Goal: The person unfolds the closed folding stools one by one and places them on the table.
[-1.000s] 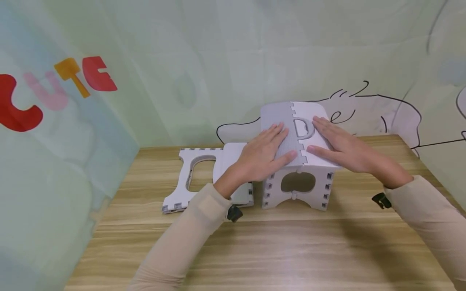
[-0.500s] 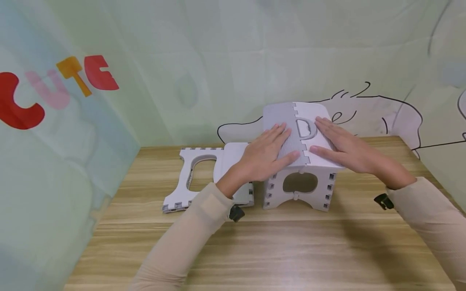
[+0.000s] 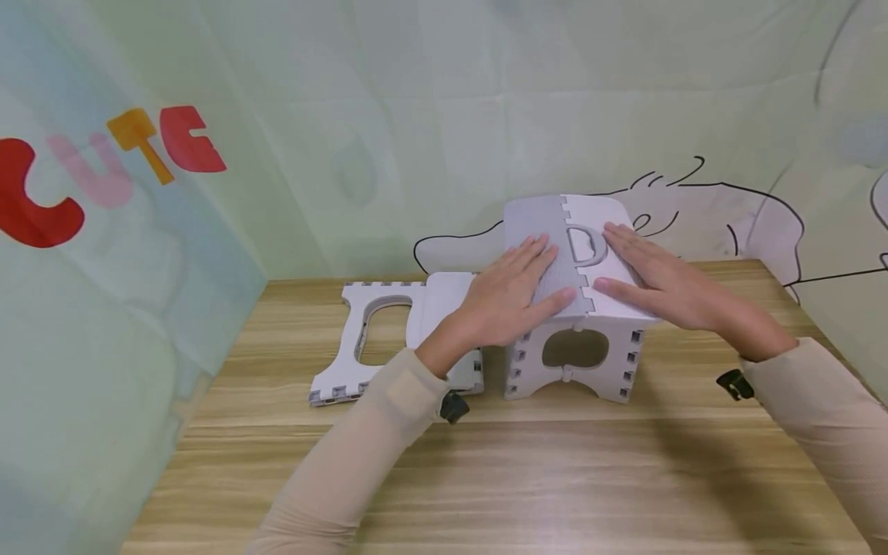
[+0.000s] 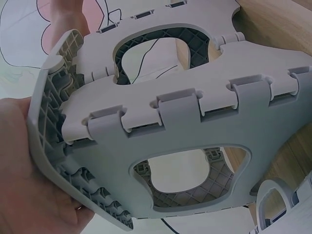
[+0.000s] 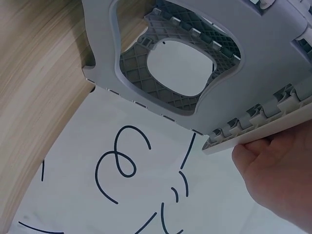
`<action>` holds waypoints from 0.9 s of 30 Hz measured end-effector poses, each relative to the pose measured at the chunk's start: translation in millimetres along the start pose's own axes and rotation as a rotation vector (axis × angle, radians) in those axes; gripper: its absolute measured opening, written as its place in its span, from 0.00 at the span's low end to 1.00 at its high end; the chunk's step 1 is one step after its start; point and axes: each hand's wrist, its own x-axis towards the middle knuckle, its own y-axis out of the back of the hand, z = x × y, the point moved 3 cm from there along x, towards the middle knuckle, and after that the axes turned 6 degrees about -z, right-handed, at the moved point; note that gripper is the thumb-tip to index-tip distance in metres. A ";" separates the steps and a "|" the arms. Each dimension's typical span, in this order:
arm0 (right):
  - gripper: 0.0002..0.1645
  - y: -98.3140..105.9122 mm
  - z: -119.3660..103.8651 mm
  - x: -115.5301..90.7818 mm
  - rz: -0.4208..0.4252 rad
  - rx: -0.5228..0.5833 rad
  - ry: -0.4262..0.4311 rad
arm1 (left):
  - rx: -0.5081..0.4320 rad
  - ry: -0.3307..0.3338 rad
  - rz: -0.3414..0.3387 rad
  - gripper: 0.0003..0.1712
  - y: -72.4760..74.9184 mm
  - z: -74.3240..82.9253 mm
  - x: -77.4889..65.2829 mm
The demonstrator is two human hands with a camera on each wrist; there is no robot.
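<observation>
A grey and white folding step stool (image 3: 583, 354) stands unfolded and upright on the wooden table, a D-shaped handle (image 3: 590, 245) lying in its top. My left hand (image 3: 502, 297) rests flat on the grey half of the top, thumb spread toward the middle seam. On the white half lies my right hand (image 3: 662, 281), its fingers straight. From below, the left wrist view shows the stool's hinged side panels (image 4: 161, 122) standing spread apart. In the right wrist view the right hand (image 5: 278, 170) touches the edge of the top; its fingertips are out of sight there.
Left of the standing stool, a second folding stool (image 3: 361, 331) lies folded flat on the table (image 3: 527, 478), partly covered by the left forearm. A printed cloth backdrop (image 3: 347, 139) with coloured letters rises behind and to the left.
The stool and both hands appear slightly farther right in the head view, mostly between the first two frames. Both hands have stayed flat on the stool's top.
</observation>
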 end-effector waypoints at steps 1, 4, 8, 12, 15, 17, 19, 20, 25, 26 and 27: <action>0.50 0.0 -0.3 -0.3 -0.002 -0.002 -0.002 | -0.001 0.002 -0.001 0.44 -0.1 0.1 -0.2; 0.50 0.4 -1.7 -0.8 -0.011 -0.013 -0.004 | -0.001 0.011 -0.008 0.44 -0.1 0.0 -0.8; 0.50 1.3 -3.3 -0.5 -0.027 -0.023 -0.010 | -0.008 0.018 -0.012 0.44 0.5 -0.4 -1.7; 0.51 2.4 -3.7 0.6 -0.031 -0.019 -0.015 | -0.025 0.016 -0.006 0.44 1.1 -0.6 -2.6; 0.51 3.7 -4.9 0.2 -0.022 -0.013 -0.012 | -0.042 0.008 -0.003 0.44 0.6 -1.1 -3.5; 0.51 5.6 -6.8 -1.3 -0.007 -0.001 -0.005 | -0.058 -0.003 0.006 0.42 0.7 -0.9 -4.2; 0.50 8.5 -10.3 -4.1 0.017 0.002 0.002 | -0.070 -0.017 0.024 0.41 1.8 -0.5 -5.2; 0.49 10.4 -12.8 -5.8 0.032 0.002 0.006 | -0.076 -0.024 0.039 0.41 2.7 -0.3 -5.7; 0.44 16.9 -29.7 -17.3 0.131 0.028 0.023 | -0.094 -0.043 0.102 0.39 5.8 -1.0 -10.4; 0.43 17.2 -33.9 -19.9 0.165 0.041 0.032 | -0.097 -0.042 0.110 0.39 5.8 -1.6 -11.7; 0.41 17.0 -38.0 -22.4 0.204 0.053 0.043 | -0.097 -0.038 0.112 0.40 5.5 -2.4 -13.1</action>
